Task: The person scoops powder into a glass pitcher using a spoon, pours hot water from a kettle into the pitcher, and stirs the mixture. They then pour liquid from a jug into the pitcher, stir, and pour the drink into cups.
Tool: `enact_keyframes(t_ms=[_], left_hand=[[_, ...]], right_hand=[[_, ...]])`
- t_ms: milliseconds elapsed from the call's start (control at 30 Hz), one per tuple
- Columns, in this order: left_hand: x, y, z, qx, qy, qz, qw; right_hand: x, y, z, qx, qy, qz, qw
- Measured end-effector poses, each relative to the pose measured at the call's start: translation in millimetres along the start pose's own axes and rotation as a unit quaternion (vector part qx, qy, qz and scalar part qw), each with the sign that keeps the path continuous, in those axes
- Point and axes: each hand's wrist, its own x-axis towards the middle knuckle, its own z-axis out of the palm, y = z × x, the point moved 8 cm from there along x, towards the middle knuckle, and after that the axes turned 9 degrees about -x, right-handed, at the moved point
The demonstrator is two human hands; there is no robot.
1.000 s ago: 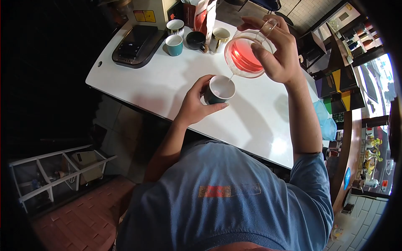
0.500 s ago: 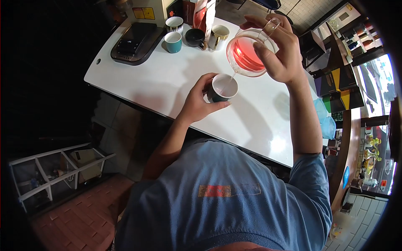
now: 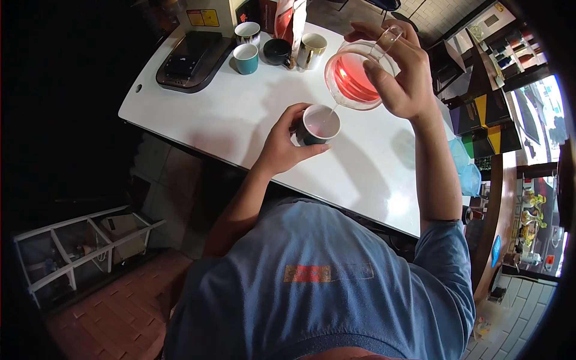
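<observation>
My left hand [image 3: 281, 146] is wrapped around a dark green cup [image 3: 309, 138] with a white inside, tipped a little over the table. Some pinkish liquid shows at its bottom. My right hand [image 3: 403, 81] grips the clear handle of a glass pitcher [image 3: 353, 77] holding red liquid. The pitcher is tilted, and a thin stream runs from its lip into the cup. Pitcher and cup are close but apart.
On the white table [image 3: 240, 114] stand a teal cup [image 3: 246, 60], a patterned cup [image 3: 248, 33], a black cup [image 3: 277, 53] and a white-and-gold mug [image 3: 312, 51]. Behind them is a red-and-white bag [image 3: 290, 24]. A machine with a black base [image 3: 193, 63] occupies the far left.
The stream keeps running, and the pink at the bottom of the cup shows more. Both hands stay nearly in place; the view has shifted very slightly.
</observation>
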Motion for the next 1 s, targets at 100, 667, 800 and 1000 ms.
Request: enact_keyframes(t_ms=[100,667,800,1000], left_hand=[[1.1,-1.7,0.4,-0.005,-0.001,-0.001,1.0],[2.4,-5.9,0.8,-0.009,0.007,0.004,1.0],[2.2,-6.2,1.4,0.0,0.005,0.005,1.0],[2.1,-5.8,1.0,-0.004,0.004,0.014,1.0]], right_hand=[[0.0,1.5,0.0,0.004,0.001,0.005,1.0],[-1.3,3.1,4.9,-0.001,-0.014,0.018,1.0],[-1.5,2.5,4.5,-0.008,-0.011,0.005,1.0],[-2.7,2.2,6.1,-0.012,-0.016,0.01,1.0]])
